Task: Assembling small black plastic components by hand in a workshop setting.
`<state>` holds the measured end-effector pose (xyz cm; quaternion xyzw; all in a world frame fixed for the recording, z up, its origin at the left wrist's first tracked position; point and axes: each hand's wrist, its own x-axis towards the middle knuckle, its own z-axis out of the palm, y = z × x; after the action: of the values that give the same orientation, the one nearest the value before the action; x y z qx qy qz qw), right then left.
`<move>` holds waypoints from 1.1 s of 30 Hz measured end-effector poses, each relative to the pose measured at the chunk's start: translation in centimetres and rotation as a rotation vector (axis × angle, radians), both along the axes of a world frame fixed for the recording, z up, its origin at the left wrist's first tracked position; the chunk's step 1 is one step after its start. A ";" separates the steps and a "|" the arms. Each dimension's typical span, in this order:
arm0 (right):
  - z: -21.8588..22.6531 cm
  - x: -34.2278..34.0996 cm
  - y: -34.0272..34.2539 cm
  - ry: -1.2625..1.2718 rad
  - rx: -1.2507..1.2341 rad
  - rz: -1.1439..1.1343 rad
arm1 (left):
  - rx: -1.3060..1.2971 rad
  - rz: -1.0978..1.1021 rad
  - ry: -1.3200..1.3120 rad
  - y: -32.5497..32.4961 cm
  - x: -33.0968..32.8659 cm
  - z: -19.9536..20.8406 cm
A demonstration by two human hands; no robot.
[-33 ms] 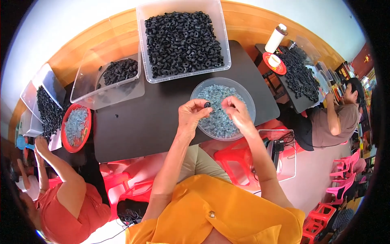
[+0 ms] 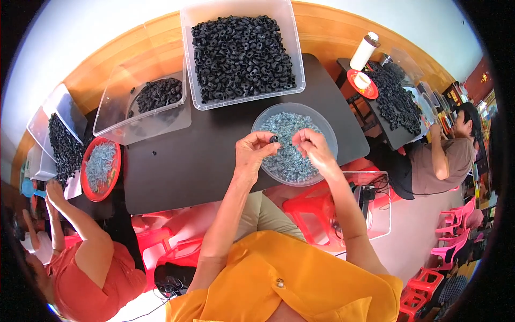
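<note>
A small round black plastic part [image 2: 274, 139] is pinched between the thumb and index finger of my left hand [image 2: 250, 153], just over the left rim of a round clear tub [image 2: 333, 140]. My right hand [image 2: 315, 152] is above the tub's right half, its thumb and fingers drawn together. Whatever they may hold is too small or hidden to make out. Many small, clear bluish pieces [image 2: 292, 121] lie in the tub. Beyond the hands, a big clear bin [image 2: 245, 103] holds a heap of black plastic parts [image 2: 244, 59] like the one in my left hand.
A tilted clear bin [image 2: 115, 129] with black parts lies at the table's [image 2: 177, 177] back left. Further left, a red tray [image 2: 86, 188] of clear pieces sits near a co-worker in red [image 2: 99, 268]. Another person [image 2: 440, 161] works at the right table. Red stools [image 2: 308, 209] stand below.
My right hand's fingers have shifted slightly to the left, toward the part in my left hand. My left hand stays in place with the black part.
</note>
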<state>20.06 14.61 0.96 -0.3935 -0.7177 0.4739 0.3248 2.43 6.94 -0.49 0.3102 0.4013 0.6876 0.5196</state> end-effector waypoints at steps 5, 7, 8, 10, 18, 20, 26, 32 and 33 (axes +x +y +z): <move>1.1 0.3 -0.3 0.136 -0.220 0.096 | 0.029 0.003 -0.018 -0.5 -0.1 -0.1; 1.0 0.2 -0.4 0.165 -0.207 0.067 | -0.003 0.000 -0.018 -0.9 -0.3 -0.1; 0.8 0.2 -0.3 0.180 -0.217 0.049 | -0.006 0.003 -0.018 -1.2 -0.4 -0.1; 0.8 -0.1 -0.2 0.195 -0.231 0.038 | 0.023 0.020 -0.040 -2.0 -0.7 0.1; 2.4 -1.9 -0.7 0.273 -0.402 0.155 | -0.010 0.066 -0.077 -3.3 -2.1 0.2; 2.5 -2.4 -0.8 0.303 -0.396 0.188 | -0.010 0.050 -0.080 -3.3 -2.2 0.0; 2.9 -3.0 -1.0 0.360 -0.390 0.159 | -0.019 0.013 -0.029 -3.3 -1.8 0.5; 4.1 -3.8 -1.8 0.397 -0.398 0.204 | -0.042 0.028 -0.034 -3.3 -1.6 1.0; 4.3 -3.9 -1.9 0.401 -0.397 0.212 | -0.040 0.029 -0.029 -3.3 -1.5 0.9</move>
<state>16.14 12.72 5.26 -0.2708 -0.5695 0.7046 0.3254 0.89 3.59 0.45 0.2840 0.4119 0.6913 0.5213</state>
